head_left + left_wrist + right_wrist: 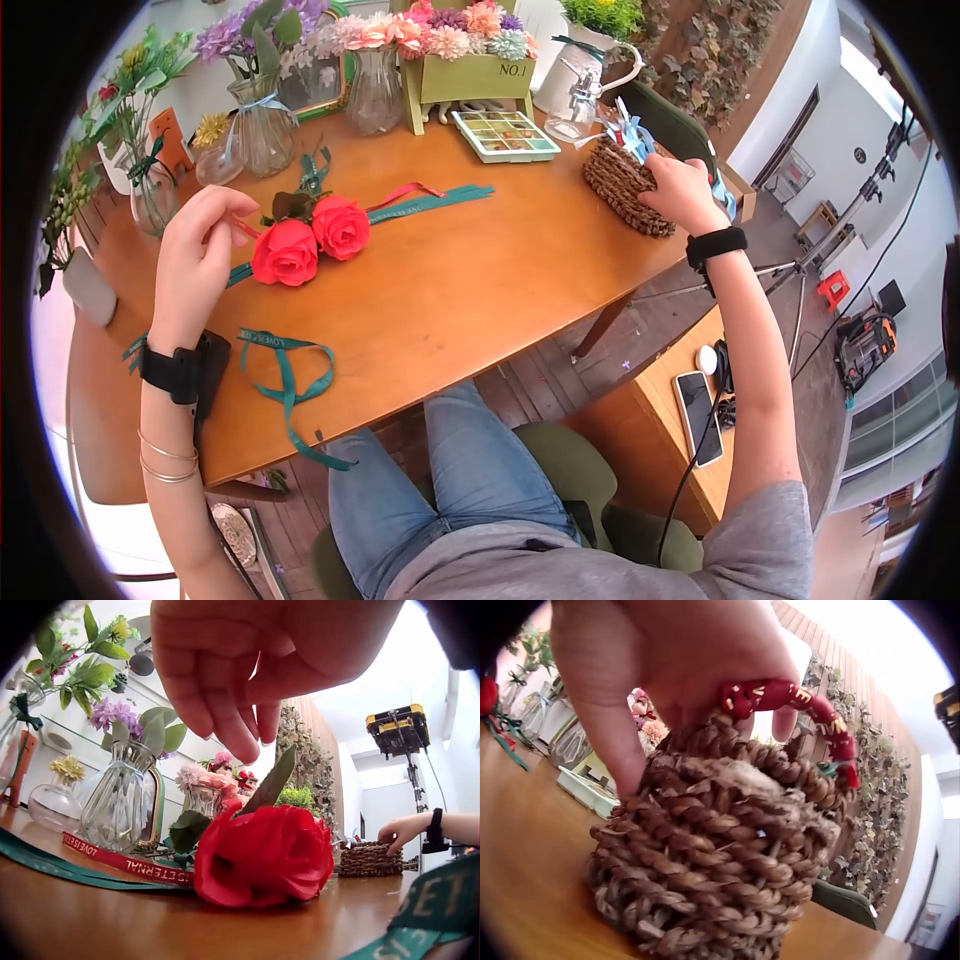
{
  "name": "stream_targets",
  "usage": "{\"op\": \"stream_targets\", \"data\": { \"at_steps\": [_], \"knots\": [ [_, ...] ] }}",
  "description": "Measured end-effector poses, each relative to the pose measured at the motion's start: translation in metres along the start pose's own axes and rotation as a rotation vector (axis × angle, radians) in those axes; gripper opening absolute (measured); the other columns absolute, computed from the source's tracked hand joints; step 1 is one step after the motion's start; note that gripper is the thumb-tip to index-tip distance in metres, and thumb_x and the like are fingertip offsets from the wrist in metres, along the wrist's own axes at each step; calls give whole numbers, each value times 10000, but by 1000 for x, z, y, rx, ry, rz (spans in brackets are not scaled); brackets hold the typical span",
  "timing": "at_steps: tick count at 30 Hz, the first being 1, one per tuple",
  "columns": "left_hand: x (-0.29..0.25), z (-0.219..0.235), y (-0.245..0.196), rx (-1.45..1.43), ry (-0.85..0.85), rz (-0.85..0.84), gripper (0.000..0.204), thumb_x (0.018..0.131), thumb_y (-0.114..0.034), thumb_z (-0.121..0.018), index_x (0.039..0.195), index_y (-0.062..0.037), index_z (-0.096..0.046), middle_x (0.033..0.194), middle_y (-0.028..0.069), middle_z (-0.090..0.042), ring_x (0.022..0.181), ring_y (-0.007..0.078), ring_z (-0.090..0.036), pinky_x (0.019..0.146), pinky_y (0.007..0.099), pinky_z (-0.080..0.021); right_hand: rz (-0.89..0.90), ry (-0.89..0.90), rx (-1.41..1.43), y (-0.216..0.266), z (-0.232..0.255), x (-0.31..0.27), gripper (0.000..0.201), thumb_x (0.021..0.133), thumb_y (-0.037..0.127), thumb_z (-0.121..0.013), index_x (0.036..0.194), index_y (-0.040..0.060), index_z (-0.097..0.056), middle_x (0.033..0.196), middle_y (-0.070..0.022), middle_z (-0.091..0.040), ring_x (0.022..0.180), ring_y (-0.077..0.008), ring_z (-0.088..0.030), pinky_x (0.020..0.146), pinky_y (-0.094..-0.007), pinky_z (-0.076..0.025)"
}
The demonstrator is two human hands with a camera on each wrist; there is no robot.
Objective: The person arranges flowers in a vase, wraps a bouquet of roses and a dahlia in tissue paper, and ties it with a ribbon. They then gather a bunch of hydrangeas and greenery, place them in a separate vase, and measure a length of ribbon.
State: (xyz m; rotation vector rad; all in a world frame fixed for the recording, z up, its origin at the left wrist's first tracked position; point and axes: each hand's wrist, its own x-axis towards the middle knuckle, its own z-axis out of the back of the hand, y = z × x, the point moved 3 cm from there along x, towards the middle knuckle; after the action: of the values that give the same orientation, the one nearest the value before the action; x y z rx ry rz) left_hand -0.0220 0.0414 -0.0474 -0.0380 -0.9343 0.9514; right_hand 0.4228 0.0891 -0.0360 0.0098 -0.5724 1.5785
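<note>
Two red artificial roses (287, 251) lie on the table, with green leaves and ribbons about them. Over the near rose (264, 855) my left hand (195, 245) hangs with loosely bent fingers, holding nothing. My right hand (684, 190) grips the rim of a brown woven basket (622, 187) at the table's right edge. In the right wrist view the thumb lies along the basket's outer side, and the other fingers go behind the rim, partly hidden. Red ribbon with gold letters wraps the basket's handle (810, 705). Blue and white items (630, 130) stick out of the basket.
A loose green ribbon (287, 375) hangs over the table's front edge. Glass vases (265, 125) of flowers line the back left. A sectioned tray (505, 137) and a glass dispenser (575, 110) stand behind. A phone (698, 418) lies on the lower side table.
</note>
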Motion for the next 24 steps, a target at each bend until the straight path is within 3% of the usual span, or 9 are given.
{"op": "stream_targets", "data": {
  "at_steps": [3,7,9,12,15,18,21,23,24],
  "knots": [
    [0,0,-5,-37,-6,3,195,724,92,-340,802,41,-512,791,75,-515,629,126,-520,596,229,-423,29,-114,12,1,-4,-1,265,616,209,-658,751,47,-497,714,-86,-576,738,-267,-559,776,-374,-350],
    [0,1,-7,-63,-12,-21,195,725,90,-348,808,41,-516,822,74,-525,634,125,-525,604,222,-432,72,-239,19,9,0,-13,244,618,162,-653,770,59,-493,715,-85,-568,753,-261,-549,809,-372,-350],
    [0,2,-8,-65,-6,-26,195,724,91,-350,810,42,-517,830,74,-528,633,125,-526,605,221,-433,196,-457,47,18,16,-26,242,621,123,-645,801,68,-494,719,-79,-561,774,-243,-536,843,-364,-346],
    [0,1,-11,-68,2,-58,190,734,88,-356,820,39,-518,839,75,-529,635,128,-533,602,222,-433,283,-574,87,40,47,-45,272,626,83,-623,873,77,-511,729,-50,-554,775,-219,-524,859,-348,-341],
    [3,4,-18,-154,-41,-79,178,796,28,-377,879,17,-534,878,62,-539,698,117,-542,626,224,-433,394,-636,138,67,80,-64,292,628,78,-608,906,85,-521,737,-32,-551,765,-204,-525,861,-343,-341],
    [7,21,-31,-332,-125,97,257,883,-176,-385,1041,-27,-523,1028,36,-524,934,114,-517,759,226,-420,546,-657,171,97,97,-77,274,632,83,-580,901,96,-532,748,-14,-550,749,-178,-528,845,-334,-354],
    [0,30,-51,-441,-157,127,293,887,-212,-374,1066,-20,-506,1065,50,-506,1008,130,-486,819,241,-398,717,-723,215,129,109,-92,214,631,94,-545,844,109,-549,754,11,-544,713,-139,-527,799,-315,-387],
    [-10,36,-66,-463,-78,179,314,883,-208,-366,1092,-5,-484,1085,75,-494,1046,148,-455,860,260,-365,771,-801,248,145,115,-97,215,601,105,-571,814,118,-553,733,21,-533,684,-121,-525,774,-303,-397],
    [-16,43,-69,-345,-12,81,364,884,-244,-340,1131,4,-439,1149,112,-446,1090,179,-426,889,285,-347,782,-805,284,154,120,-100,221,591,110,-580,810,121,-553,723,25,-531,668,-116,-524,771,-299,-397]
  ]
}}
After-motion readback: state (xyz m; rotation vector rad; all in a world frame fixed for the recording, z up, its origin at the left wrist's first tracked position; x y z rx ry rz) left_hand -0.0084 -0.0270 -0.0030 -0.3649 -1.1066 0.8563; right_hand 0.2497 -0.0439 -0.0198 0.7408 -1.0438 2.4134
